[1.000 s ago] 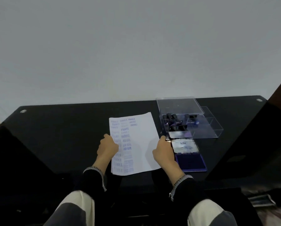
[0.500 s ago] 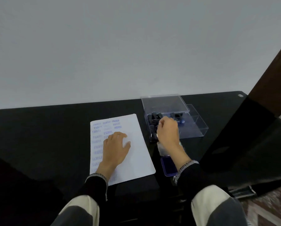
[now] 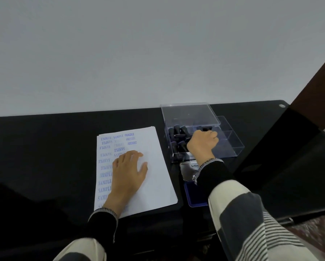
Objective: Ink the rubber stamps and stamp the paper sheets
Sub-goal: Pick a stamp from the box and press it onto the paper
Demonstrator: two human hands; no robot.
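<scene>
A stack of white paper sheets (image 3: 154,172) lies on the black table (image 3: 44,147), its left side covered in blue stamp prints. My left hand (image 3: 129,172) rests flat on the paper with fingers spread. My right hand (image 3: 203,144) reaches into a clear plastic box (image 3: 231,146) holding several dark rubber stamps (image 3: 176,131); its fingers curl downward among them, and what they grip is hidden. The open ink pad (image 3: 192,196), with a silver lid (image 3: 188,172) and blue pad, sits in front of the box, partly under my right sleeve.
The box's clear lid (image 3: 188,114) stands raised at the back. A grey wall runs behind the table. A dark wooden panel (image 3: 316,87) stands at the right, and the table's right edge drops off beside the box.
My left hand moved from the paper's left edge onto the sheet and lies flat. My right hand left the paper's right edge and reached into the stamp box.
</scene>
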